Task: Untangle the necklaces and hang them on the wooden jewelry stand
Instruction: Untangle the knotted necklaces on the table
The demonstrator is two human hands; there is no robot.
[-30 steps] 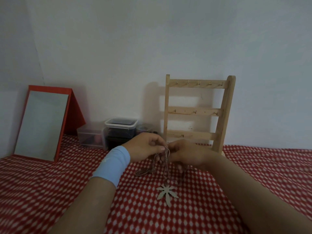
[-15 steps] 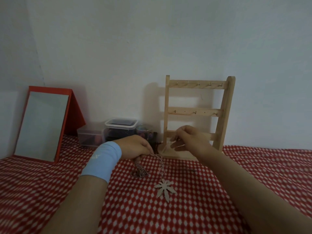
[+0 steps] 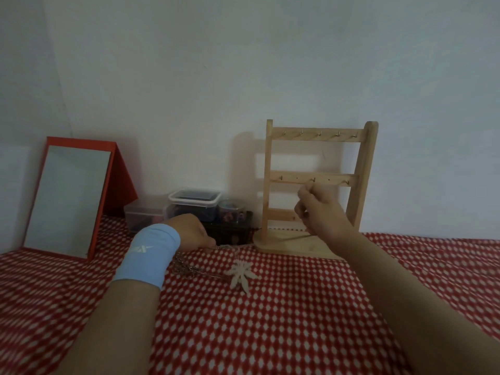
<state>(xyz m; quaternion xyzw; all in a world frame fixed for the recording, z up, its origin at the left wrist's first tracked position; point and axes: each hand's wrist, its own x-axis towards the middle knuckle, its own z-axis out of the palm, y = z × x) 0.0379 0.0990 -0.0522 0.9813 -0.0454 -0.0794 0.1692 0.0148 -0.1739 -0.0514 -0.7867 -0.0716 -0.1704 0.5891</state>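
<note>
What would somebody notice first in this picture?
The wooden jewelry stand against the wall, with the right hand pinching a thin chain at its middle rail. Then the pale leaf necklace lying on the red dotted cloth by the left hand, and the red-framed mirror at far left.

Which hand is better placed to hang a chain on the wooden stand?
Right hand: raised beside the middle hooks of the stand, apparently pinching a thin chain. Left hand is low, at the tangled chains.

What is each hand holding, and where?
Right hand pinches a thin chain near its top; left hand seems to grip the pendant necklace by its chain.
</note>
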